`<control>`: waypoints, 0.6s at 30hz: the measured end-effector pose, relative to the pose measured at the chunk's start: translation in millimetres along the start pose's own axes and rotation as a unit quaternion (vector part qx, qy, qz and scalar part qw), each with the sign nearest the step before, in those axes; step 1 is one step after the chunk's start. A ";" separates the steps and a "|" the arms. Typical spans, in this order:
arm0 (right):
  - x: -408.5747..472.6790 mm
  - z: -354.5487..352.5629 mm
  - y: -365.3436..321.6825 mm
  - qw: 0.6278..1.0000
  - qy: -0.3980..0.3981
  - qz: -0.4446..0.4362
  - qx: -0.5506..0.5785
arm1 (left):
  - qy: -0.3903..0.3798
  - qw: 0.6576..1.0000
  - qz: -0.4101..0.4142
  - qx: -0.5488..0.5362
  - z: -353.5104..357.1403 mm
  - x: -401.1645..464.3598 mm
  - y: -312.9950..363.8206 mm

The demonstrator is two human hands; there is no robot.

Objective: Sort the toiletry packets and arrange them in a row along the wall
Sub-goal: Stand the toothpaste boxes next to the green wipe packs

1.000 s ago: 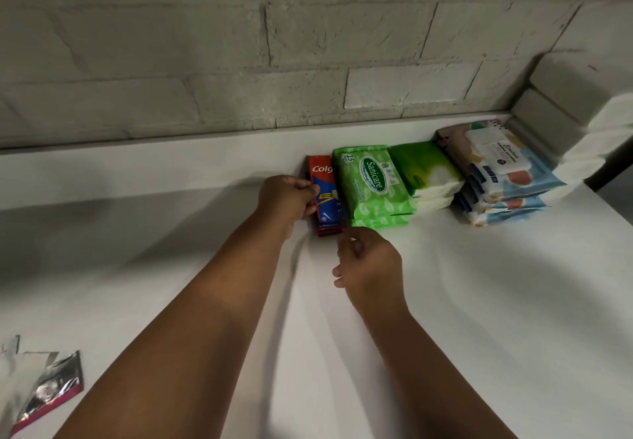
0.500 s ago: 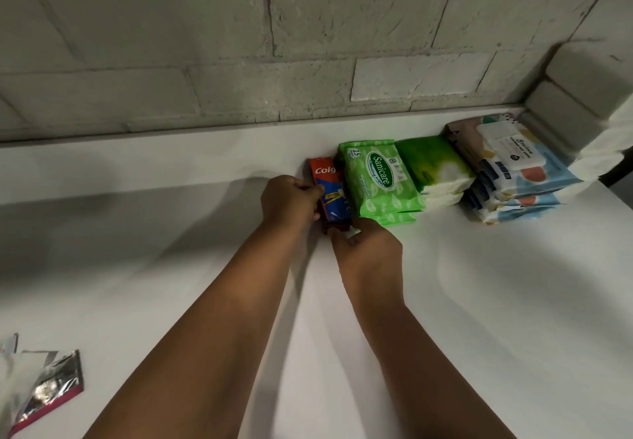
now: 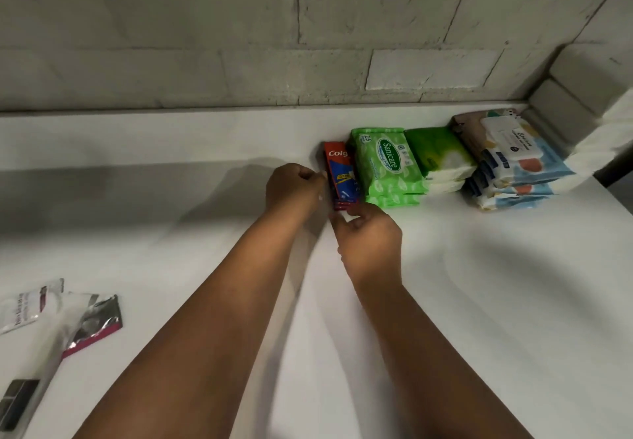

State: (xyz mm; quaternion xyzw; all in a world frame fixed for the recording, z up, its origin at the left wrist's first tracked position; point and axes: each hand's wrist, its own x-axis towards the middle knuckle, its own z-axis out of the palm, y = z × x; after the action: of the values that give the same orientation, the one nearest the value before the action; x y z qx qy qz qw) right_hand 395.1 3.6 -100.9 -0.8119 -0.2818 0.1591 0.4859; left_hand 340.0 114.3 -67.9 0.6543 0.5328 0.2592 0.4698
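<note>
Red toothpaste box (image 3: 339, 173): pinched by left hand (image 3: 294, 188) and right hand (image 3: 368, 236) fingers. Press flush against green pack (image 3: 385, 164); square to wall (image 3: 239, 44).

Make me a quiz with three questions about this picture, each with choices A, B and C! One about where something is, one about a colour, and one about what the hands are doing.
1. Where is the red toothpaste box?
A. At the left end of the row, beside the green wipes pack
B. On top of the blue wipes stack
C. Down by the silver sachets

2. What colour is the pack marked Sanicare?
A. Blue
B. Green
C. Pink

3. What are the hands doing?
A. Both lie flat on the white table
B. Both lift a silver sachet
C. The left hand is at the toothpaste box's side, the right hand at its near end

Answers: 1 A, the box stands against the green pack's left side. 2 B, its wrapper is bright green. 3 C, curled fingers of both hands meet the box.
</note>
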 end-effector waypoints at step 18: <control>-135.0 46.9 -85.7 0.977 -0.187 -0.090 -0.049 | 0.085 0.996 -0.019 0.001 -190.4 -125.8 -72.5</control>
State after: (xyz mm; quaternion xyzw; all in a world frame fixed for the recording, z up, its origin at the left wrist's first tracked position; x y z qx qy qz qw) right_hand 237.5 -14.6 -50.1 -0.7617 -0.4475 0.2498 0.3965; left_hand 109.8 59.6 -31.5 0.6201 0.5838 0.3044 0.4266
